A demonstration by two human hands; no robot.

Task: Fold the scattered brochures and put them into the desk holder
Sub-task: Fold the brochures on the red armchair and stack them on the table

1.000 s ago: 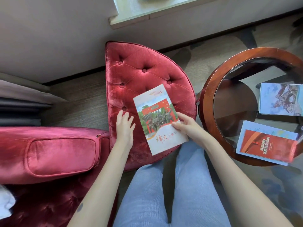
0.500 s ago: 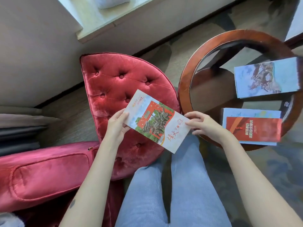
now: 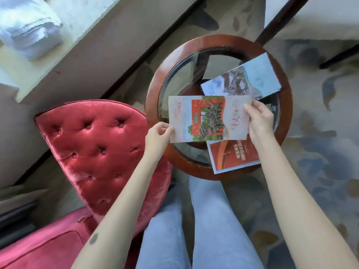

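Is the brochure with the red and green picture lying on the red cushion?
No, the left hand and right hand hold the brochure over the round table.

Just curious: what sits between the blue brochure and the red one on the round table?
The head view shows a third brochure there, held at its ends by the left hand and right hand, spanning the gap from blue brochure to red brochure.

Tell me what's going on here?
A person holds a white brochure with a red-and-green cover photo over a round glass-topped wooden table. The left grip pinches its lower-left corner and the right grip its right end. A pale blue brochure and a red brochure lie on the glass. No desk holder is in view.
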